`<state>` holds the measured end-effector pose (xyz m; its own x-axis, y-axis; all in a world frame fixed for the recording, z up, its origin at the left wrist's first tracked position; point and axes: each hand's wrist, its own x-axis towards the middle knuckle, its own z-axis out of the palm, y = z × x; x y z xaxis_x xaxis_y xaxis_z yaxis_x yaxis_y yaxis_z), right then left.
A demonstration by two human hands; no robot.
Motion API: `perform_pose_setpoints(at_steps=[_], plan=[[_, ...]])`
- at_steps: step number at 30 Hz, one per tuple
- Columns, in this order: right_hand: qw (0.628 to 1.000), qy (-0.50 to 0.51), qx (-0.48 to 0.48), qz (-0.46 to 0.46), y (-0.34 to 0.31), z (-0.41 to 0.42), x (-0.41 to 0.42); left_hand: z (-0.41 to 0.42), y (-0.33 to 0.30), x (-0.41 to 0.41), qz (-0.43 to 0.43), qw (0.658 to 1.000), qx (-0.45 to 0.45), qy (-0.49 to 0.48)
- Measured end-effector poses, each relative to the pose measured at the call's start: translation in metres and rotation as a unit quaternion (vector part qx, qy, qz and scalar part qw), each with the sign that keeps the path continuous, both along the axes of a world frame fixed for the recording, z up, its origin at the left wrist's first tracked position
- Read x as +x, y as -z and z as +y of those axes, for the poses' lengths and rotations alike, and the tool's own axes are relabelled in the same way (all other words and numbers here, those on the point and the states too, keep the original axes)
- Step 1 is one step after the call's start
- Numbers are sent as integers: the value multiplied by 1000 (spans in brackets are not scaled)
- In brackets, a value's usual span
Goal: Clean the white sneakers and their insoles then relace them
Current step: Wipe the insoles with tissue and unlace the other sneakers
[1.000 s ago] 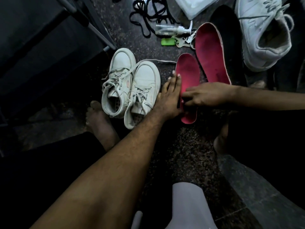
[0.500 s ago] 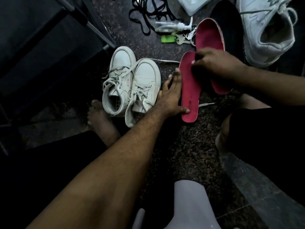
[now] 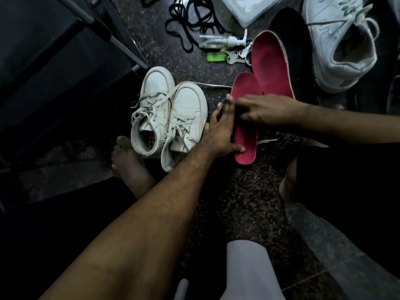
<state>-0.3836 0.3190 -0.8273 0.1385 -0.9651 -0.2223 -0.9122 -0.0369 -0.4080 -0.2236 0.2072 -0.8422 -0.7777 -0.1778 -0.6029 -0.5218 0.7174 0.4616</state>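
Observation:
A small pink insole (image 3: pixel 245 148) lies on the dark speckled floor. My left hand (image 3: pixel 218 131) lies flat along its left edge with straight fingers, and the thumb presses on its heel end. My right hand (image 3: pixel 262 110) rests across the middle of the insole with bent fingers; anything under them is hidden. A pair of small white laced sneakers (image 3: pixel 168 118) stands just left of my left hand. A larger pink insole (image 3: pixel 270 68) overlaps the small one's toe, and a black insole (image 3: pixel 296 40) lies behind it.
A big white sneaker (image 3: pixel 342 44) sits at the top right. Behind the insoles lie a spray bottle (image 3: pixel 218 40), keys with a green tag (image 3: pixel 215 56), black laces (image 3: pixel 190 22) and a clear plastic tray (image 3: pixel 249 7). Dark furniture (image 3: pixel 54 61) fills the left. My bare foot (image 3: pixel 127 165) touches the sneakers.
My right hand went from the insole's heel part up to its toe, then came back to the middle. My left hand stayed pressed along the left edge.

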Motion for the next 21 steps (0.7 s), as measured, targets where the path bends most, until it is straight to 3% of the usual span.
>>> perform_pose_setpoints(at_steps=[2, 5, 6, 9, 12, 16, 18, 21], plan=[[996, 37, -45, 69, -5, -2, -16, -2, -1, -3, 1, 1000, 0, 7], [983, 167, -40, 69, -3, -15, -46, 0, -1, -1, -9, 1000, 5, 1], [983, 168, -42, 54, -5, -19, -51, 1, -1, 1, -8, 1000, 6, -1], [997, 35, -57, 26, -1, -20, -51, 1, 0, 1, -4, 1000, 7, -5], [997, -48, 9, 54, 7, -28, -46, 0, -1, 0, -3, 1000, 2, -3], [989, 57, -8, 139, -3, -36, -63, 0, 0, 0, -9, 1000, 0, -1], [986, 95, -38, 132, -7, -35, -60, 0, 0, 1, -11, 1000, 1, 0], [990, 46, -97, 89, -18, -29, -41, 0, -1, 0, -7, 1000, -1, 0]])
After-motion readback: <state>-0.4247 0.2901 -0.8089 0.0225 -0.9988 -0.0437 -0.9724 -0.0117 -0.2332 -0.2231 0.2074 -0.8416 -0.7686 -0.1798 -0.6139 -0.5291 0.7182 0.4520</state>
